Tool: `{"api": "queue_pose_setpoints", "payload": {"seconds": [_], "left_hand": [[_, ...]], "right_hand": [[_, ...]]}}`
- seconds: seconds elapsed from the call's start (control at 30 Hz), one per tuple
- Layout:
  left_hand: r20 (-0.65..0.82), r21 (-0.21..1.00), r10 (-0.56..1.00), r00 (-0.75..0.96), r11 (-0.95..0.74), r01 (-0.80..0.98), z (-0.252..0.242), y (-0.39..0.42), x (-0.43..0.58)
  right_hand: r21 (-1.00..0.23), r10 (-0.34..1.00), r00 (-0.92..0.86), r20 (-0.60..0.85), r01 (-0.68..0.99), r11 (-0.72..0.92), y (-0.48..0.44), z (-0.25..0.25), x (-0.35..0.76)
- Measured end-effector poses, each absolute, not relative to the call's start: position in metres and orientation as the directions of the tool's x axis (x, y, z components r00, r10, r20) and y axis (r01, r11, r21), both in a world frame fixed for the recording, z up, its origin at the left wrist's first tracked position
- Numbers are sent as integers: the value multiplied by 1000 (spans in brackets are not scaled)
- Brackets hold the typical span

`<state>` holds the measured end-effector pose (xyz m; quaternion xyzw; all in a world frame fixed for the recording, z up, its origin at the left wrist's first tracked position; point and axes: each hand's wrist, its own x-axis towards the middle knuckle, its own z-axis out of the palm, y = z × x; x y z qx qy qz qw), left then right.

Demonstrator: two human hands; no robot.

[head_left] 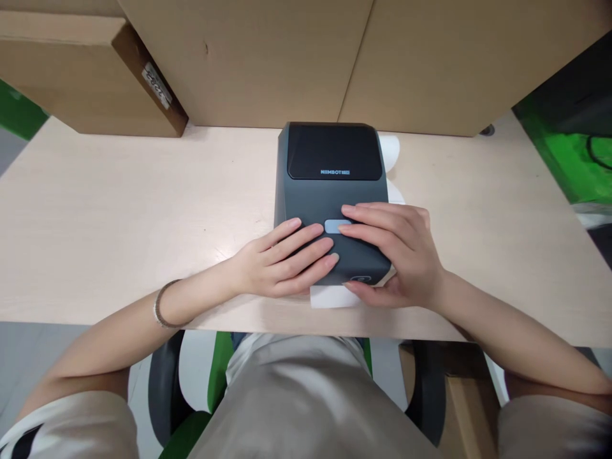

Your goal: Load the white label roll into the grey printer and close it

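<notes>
A dark grey label printer point(335, 194) marked NIIMBOT stands on the table, with a glossy black window on its top and a light blue button point(335, 226) in the middle of its lid. My left hand point(289, 261) lies with fingers stretched out over the printer's left front. My right hand point(399, 252) rests over the right front, fingertips by the blue button and thumb low at the front edge. From under the front comes a white paper label point(332, 297). More white paper point(391, 153) shows behind the printer's right side.
Large cardboard boxes point(268, 64) line the back of the table point(119, 210). A smaller box point(71, 76) with a handwritten label sits at the back left. Green and black things point(568, 153) stand beyond the right edge. A chair armrest point(165, 389) is below the table's front edge.
</notes>
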<state>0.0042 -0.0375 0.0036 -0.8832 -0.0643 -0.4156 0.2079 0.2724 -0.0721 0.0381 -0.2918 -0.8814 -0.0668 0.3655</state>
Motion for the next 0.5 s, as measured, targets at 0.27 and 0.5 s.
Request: {"api": "queue_pose_setpoints", "payload": {"seconds": [0.27, 0.5], "left_hand": [[727, -402, -82, 681, -856, 326, 6, -38, 3], [803, -384, -229, 550, -905, 184, 2, -23, -2]], "right_hand": [[-110, 458, -561, 689, 544, 832, -72, 38, 272], [-69, 366, -462, 808, 544, 837, -60, -26, 295]]}}
